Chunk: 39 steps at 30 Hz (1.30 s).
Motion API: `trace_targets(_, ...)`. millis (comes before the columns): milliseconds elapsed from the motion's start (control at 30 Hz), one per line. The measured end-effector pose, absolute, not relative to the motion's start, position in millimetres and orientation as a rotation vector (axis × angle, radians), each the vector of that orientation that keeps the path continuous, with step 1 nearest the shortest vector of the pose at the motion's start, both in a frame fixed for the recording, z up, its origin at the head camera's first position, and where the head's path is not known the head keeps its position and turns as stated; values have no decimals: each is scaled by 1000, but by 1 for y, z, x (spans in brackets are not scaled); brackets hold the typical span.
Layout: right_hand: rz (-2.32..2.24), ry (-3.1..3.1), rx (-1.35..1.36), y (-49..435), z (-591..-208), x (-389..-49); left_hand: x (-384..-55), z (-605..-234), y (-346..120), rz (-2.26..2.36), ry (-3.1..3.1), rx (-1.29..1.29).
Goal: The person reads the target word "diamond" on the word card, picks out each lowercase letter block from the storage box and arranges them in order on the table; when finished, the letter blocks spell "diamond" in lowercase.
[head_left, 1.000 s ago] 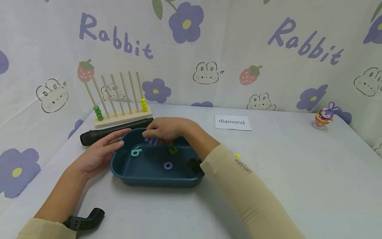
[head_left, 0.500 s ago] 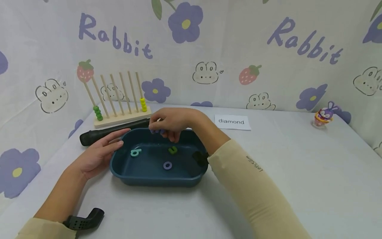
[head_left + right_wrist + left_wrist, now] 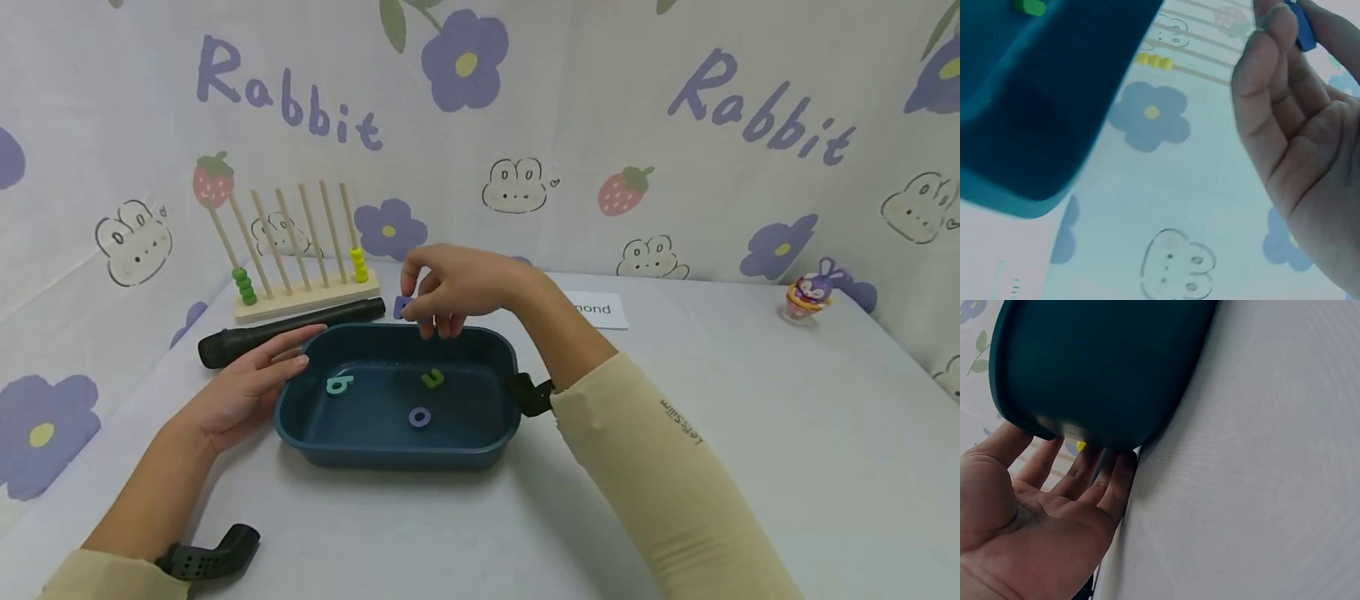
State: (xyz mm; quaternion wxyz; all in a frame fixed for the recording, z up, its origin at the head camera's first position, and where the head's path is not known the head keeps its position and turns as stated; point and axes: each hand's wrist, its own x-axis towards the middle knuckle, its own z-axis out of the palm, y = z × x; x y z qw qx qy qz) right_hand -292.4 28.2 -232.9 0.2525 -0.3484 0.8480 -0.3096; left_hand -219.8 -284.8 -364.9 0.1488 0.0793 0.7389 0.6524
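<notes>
Above the far rim of the dark teal tub (image 3: pixel 390 457), my right hand (image 3: pixel 468 283) pinches a small purple letter (image 3: pixel 402 307) between thumb and forefinger. In the right wrist view the letter (image 3: pixel 1302 28) looks blue and sits at the fingertips, partly covered by them. My left hand (image 3: pixel 243 387) rests against the tub's left end; its fingers lie fairly straight on the outer wall in the left wrist view. Inside the tub lie a turquoise letter (image 3: pixel 339 385), a green letter (image 3: pixel 432 379) and a purple ring-shaped letter (image 3: pixel 420 417).
Behind the tub lies a black microphone (image 3: pixel 292 332), before a wooden bead rack (image 3: pixel 311 297) with green and yellow beads. A white word card (image 3: pixel 603 310) is partly hidden by my right forearm. A small purple bunny toy (image 3: pixel 810 292) stands far right.
My right hand has lifted the purple letter up out of the tub and moved right, now covering part of the card. My left hand has stayed at the tub's end.
</notes>
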Motion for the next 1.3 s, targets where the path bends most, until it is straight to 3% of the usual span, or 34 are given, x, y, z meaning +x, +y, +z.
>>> trace_targets(567, -1129, 2351, -924, 72, -247, -282, -220, -369, -285, 1897, 2094, 263)
trace_targets(1300, -1473, 2347, -641, 120, -280, -268, -221, -369, -285, 1915, 2075, 270)
